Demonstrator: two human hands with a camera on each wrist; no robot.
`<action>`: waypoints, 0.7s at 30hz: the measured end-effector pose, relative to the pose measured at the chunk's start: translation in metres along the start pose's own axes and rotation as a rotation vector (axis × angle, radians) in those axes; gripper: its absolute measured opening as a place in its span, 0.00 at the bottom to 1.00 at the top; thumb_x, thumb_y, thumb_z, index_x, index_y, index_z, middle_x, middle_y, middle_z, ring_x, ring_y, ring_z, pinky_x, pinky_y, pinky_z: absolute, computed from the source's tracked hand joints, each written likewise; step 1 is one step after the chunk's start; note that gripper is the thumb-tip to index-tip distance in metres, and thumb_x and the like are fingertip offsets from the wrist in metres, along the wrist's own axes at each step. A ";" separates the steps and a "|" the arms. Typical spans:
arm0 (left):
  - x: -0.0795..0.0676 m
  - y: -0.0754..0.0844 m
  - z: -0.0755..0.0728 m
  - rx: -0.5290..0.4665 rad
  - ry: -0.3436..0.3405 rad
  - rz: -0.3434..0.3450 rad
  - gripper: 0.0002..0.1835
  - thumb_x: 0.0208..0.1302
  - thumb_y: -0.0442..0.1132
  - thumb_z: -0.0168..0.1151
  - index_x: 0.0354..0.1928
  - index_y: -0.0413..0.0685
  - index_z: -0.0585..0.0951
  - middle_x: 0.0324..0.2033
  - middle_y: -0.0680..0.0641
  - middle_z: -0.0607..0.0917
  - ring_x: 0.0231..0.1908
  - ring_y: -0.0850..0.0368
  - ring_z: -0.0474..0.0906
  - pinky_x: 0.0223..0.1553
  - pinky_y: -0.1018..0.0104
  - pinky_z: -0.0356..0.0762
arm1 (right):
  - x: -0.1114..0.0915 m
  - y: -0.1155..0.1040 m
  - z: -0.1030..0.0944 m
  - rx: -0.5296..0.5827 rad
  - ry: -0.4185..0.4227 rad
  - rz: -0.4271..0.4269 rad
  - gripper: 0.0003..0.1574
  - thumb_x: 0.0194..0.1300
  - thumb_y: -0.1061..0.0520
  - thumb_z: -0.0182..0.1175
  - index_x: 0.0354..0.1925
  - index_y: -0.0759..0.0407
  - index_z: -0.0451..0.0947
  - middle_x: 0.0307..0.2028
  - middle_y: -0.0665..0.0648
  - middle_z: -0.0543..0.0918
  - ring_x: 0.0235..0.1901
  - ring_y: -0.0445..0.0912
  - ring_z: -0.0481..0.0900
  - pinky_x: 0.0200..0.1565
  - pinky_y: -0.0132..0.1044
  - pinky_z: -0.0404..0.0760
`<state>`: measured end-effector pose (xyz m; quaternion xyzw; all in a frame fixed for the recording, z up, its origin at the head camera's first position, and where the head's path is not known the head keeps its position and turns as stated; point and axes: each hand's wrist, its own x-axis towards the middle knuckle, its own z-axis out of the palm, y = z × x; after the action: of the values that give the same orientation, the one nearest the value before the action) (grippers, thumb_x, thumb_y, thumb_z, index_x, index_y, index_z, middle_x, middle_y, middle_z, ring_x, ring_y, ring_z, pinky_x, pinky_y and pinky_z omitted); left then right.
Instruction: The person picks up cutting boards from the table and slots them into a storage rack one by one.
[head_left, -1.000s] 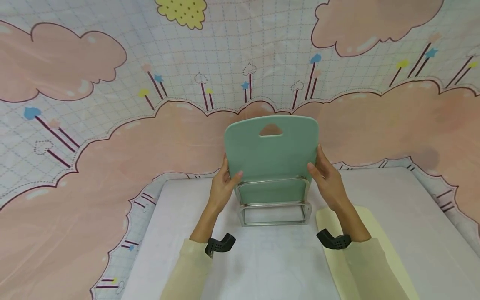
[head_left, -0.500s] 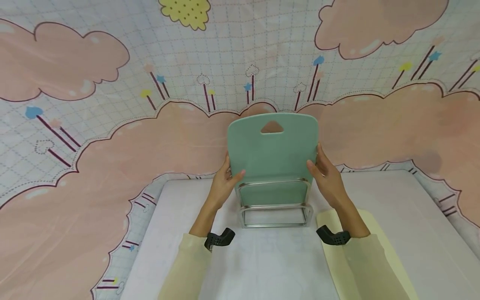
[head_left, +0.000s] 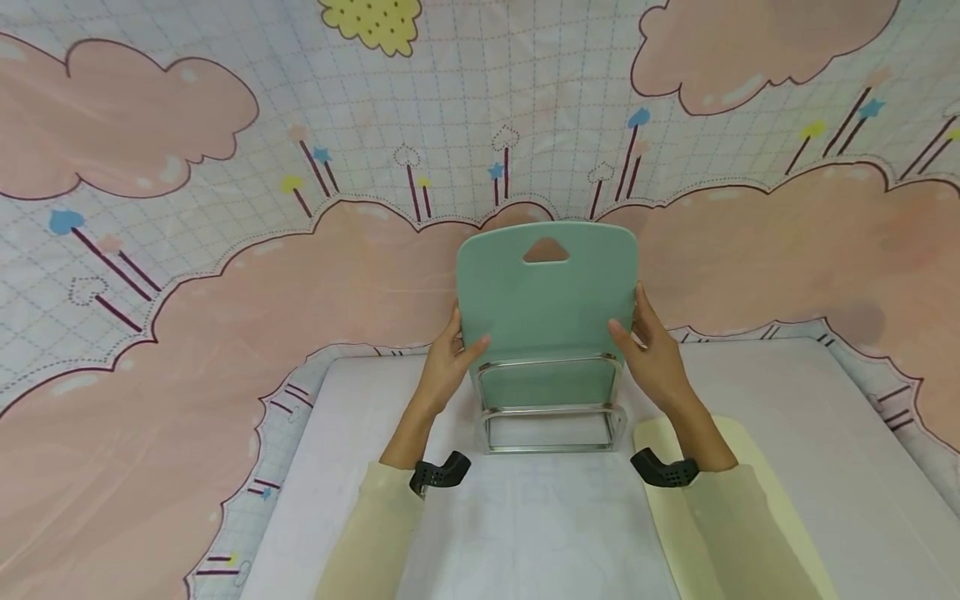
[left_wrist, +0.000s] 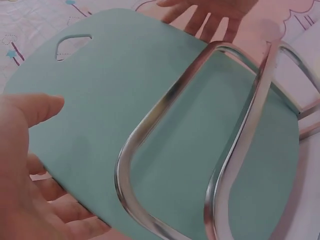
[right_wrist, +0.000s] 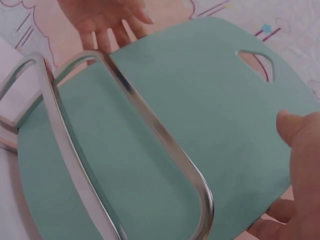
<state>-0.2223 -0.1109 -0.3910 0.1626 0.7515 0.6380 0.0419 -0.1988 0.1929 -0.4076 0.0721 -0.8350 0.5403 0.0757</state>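
Note:
A mint-green cutting board with a handle hole near its top stands in a metal rack, leaning slightly back. Its lower part sits behind the rack's bent bars. My left hand holds the board's left edge. In the left wrist view that hand's thumb lies over the front face, with the fingers at the edge and partly behind. On the opposite edge, my right hand grips the same way, its thumb over the front face. Part of each hand's fingers is hidden by the board.
A cream-coloured board lies flat on the white table, partly covered by the right forearm. Behind the table hangs a cloth printed with clouds. Each wrist carries a black camera band.
The green board's top has risen slightly and its left edge has shifted a little right, with both hands still on it. The rack stays in about the same place.

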 end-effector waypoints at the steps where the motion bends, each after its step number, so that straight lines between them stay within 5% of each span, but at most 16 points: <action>1: -0.001 0.004 0.001 0.001 -0.002 0.000 0.44 0.70 0.37 0.56 0.74 0.42 0.37 0.73 0.40 0.44 0.65 0.39 0.60 0.61 0.49 0.64 | 0.001 0.000 0.001 0.003 0.003 -0.009 0.49 0.72 0.44 0.51 0.75 0.39 0.29 0.74 0.52 0.41 0.70 0.59 0.50 0.61 0.58 0.63; 5: -0.003 0.010 0.004 0.018 0.016 -0.007 0.44 0.70 0.37 0.56 0.74 0.41 0.37 0.73 0.38 0.46 0.67 0.39 0.57 0.63 0.49 0.61 | 0.002 -0.003 0.002 0.009 0.011 -0.015 0.51 0.72 0.45 0.52 0.75 0.42 0.27 0.74 0.58 0.43 0.70 0.60 0.51 0.62 0.56 0.62; 13: 0.000 -0.015 0.010 0.088 0.149 0.035 0.44 0.67 0.48 0.60 0.76 0.48 0.45 0.68 0.41 0.61 0.63 0.44 0.65 0.59 0.50 0.67 | -0.003 -0.012 -0.001 0.008 0.023 -0.008 0.51 0.73 0.50 0.52 0.75 0.52 0.27 0.71 0.69 0.50 0.67 0.65 0.55 0.63 0.57 0.60; 15: -0.006 -0.006 0.013 0.085 0.186 0.030 0.42 0.68 0.46 0.60 0.75 0.46 0.48 0.67 0.40 0.62 0.62 0.42 0.64 0.59 0.49 0.68 | -0.008 -0.020 -0.004 0.006 0.020 -0.001 0.50 0.73 0.50 0.51 0.75 0.54 0.28 0.71 0.70 0.51 0.67 0.66 0.56 0.62 0.59 0.61; 21: -0.021 -0.003 0.017 0.022 0.288 0.023 0.34 0.67 0.45 0.60 0.71 0.45 0.60 0.65 0.43 0.65 0.62 0.43 0.63 0.57 0.47 0.68 | -0.018 -0.004 -0.009 0.011 0.030 0.037 0.50 0.73 0.42 0.49 0.76 0.47 0.29 0.70 0.66 0.56 0.66 0.62 0.59 0.59 0.61 0.64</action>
<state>-0.1987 -0.1011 -0.4003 0.0785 0.7548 0.6469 -0.0754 -0.1804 0.1999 -0.4043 0.0490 -0.8319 0.5472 0.0778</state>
